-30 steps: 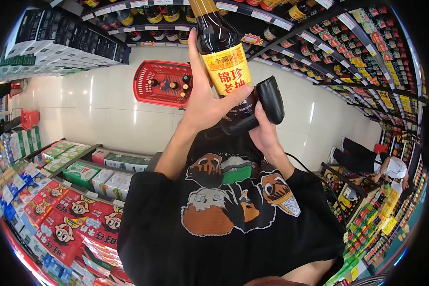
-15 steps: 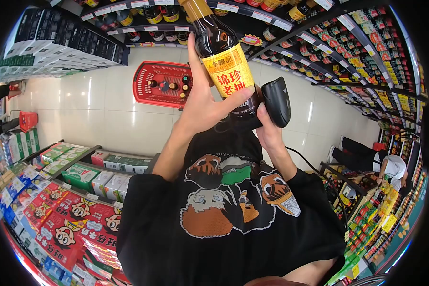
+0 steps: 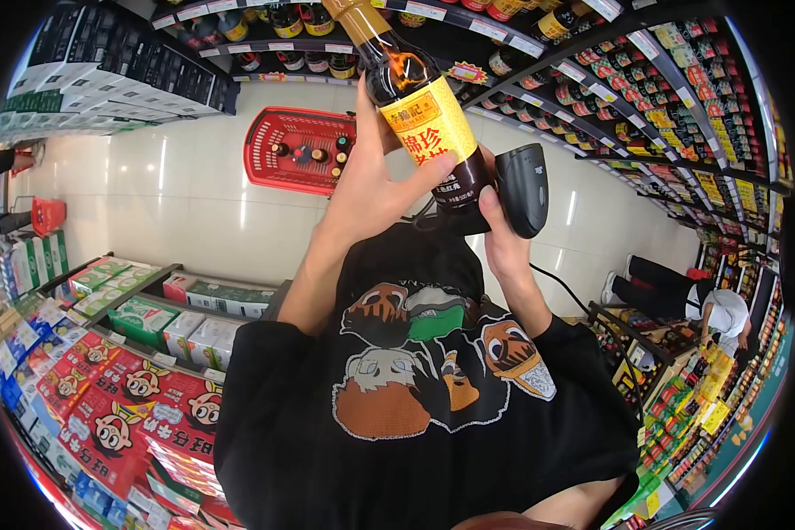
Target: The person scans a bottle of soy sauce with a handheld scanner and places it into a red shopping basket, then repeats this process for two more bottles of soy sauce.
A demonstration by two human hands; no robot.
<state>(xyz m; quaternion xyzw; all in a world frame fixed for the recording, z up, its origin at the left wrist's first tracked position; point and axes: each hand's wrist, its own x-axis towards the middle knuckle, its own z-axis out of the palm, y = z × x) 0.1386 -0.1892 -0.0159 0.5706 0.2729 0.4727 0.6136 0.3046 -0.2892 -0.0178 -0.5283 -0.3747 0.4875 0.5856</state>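
Note:
A dark sauce bottle [image 3: 446, 132] with a yellow label and a gold cap is tilted, its neck toward the upper left. Wrapped round its left side is my left hand [image 3: 371, 190], the thumb across the label. My right hand [image 3: 503, 234] is closed on a black handheld scanner [image 3: 523, 190] at the lower right of the bottle, with the thumb near the bottle's base. The scanner's head points upward beside the bottle. Part of the scanner's grip is hidden behind my fingers and the bottle. A black cable [image 3: 561, 287] runs down to the right.
A red basket [image 3: 261, 155] with several bottles stands on the floor [image 3: 230, 216]. Shelves of bottles [image 3: 592, 88] line the top and right. Boxed drinks [image 3: 115, 415] are stacked at lower left. Another person [image 3: 720, 314] is at the right, and part of someone shows at the far left.
The bottle has turned slightly, so its label faces more to the left. Both hands have shifted slightly, and the scanner has moved a little right. The person at right has shifted slightly left.

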